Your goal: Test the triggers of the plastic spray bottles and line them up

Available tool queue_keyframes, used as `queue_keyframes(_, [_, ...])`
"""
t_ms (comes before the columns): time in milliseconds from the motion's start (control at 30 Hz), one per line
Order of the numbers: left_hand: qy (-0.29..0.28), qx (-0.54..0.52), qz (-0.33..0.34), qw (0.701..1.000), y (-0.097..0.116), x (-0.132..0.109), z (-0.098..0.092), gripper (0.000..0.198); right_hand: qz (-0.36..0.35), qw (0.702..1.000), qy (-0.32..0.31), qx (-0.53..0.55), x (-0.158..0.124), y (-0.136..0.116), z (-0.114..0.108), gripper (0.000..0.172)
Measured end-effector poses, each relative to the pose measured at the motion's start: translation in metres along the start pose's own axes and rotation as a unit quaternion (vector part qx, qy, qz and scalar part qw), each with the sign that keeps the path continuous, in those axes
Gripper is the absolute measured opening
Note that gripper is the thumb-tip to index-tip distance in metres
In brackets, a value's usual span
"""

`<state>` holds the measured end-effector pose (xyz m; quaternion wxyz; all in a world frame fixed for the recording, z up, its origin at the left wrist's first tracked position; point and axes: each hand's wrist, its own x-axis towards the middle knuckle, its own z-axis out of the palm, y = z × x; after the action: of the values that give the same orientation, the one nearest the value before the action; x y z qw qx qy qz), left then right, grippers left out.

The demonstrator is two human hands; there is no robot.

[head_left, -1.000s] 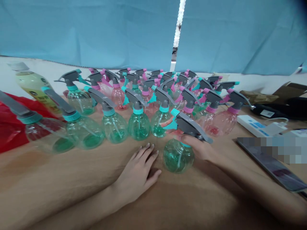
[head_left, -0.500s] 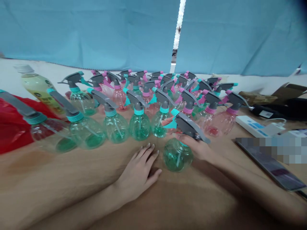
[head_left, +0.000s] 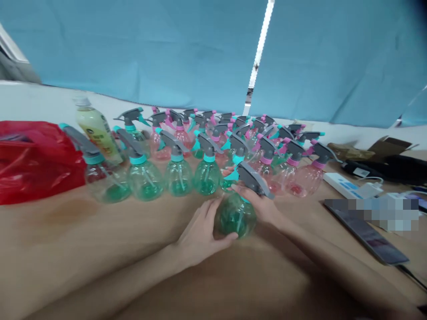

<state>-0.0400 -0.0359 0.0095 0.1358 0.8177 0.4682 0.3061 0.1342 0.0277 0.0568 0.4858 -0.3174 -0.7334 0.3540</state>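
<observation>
A round clear-green spray bottle (head_left: pixel 237 215) with a grey and turquoise trigger head stands slightly tilted near me. Around its neck, just under the head, my right hand (head_left: pixel 263 205) is wrapped. My left hand (head_left: pixel 202 235) cups the body from the left, its thumb in front and its fingers partly hidden behind. Close behind stand more green spray bottles in a front row, among them one green spray bottle (head_left: pixel 207 178). Pink spray bottles, such as the pink spray bottle (head_left: pixel 308 180), stand at the row's right end and farther back.
A red plastic bag (head_left: pixel 40 164) and a drink bottle (head_left: pixel 96 131) are at the left. On the right lie a phone (head_left: pixel 367 233), a white power strip (head_left: pixel 343 184) and an open cardboard box (head_left: pixel 390 146). A blue curtain (head_left: pixel 150 58) hangs behind the table (head_left: pixel 66 249).
My left hand has come off the tabletop and closed on the left side of the green spray bottle. My right hand still holds its neck. The camera view has shifted.
</observation>
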Motion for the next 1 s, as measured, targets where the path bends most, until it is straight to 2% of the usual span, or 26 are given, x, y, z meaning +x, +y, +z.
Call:
queue_keyframes(133, [0.042, -0.035, -0.004, 0.998, -0.001, -0.019, -0.011, 0.077, -0.015, 0.999, -0.013, 0.051, -0.001, -0.015, 0.036, 0.028])
queue_keyframes(300, [0.114, -0.058, -0.057, 0.99, -0.011, -0.058, -0.032, 0.071, -0.04, 0.993, -0.057, 0.1, 0.001, -0.038, 0.094, 0.026])
queue_keyframes(433, [0.168, -0.021, -0.102, 0.98, -0.021, -0.09, -0.058, 0.069, -0.074, 0.988, -0.087, 0.106, 0.006, -0.058, 0.141, 0.024])
queue_keyframes(533, [0.195, 0.04, -0.121, 0.973, -0.029, -0.111, -0.081, 0.072, -0.092, 0.984, -0.127, 0.084, 0.013, -0.071, 0.167, 0.035])
queue_keyframes(667, [0.218, 0.09, -0.142, 0.961, -0.037, -0.136, -0.109, 0.063, -0.128, 0.966, -0.224, 0.025, 0.026, -0.082, 0.184, 0.055])
queue_keyframes(733, [0.23, 0.077, -0.163, 0.956, -0.042, -0.147, -0.123, 0.059, -0.144, 0.959, -0.245, 0.007, 0.034, -0.084, 0.187, 0.063])
queue_keyframes(833, [0.276, 0.063, -0.209, 0.936, -0.057, -0.162, -0.143, 0.057, -0.143, 0.964, -0.218, -0.041, 0.046, -0.084, 0.189, 0.059])
queue_keyframes(933, [0.341, 0.066, -0.216, 0.913, -0.082, -0.172, -0.163, 0.057, -0.193, 0.963, -0.165, -0.09, 0.058, -0.087, 0.193, 0.059])
queue_keyframes(1000, [0.337, 0.057, -0.207, 0.917, -0.1, -0.176, -0.176, 0.06, -0.241, 0.954, -0.123, -0.129, 0.065, -0.091, 0.196, 0.054])
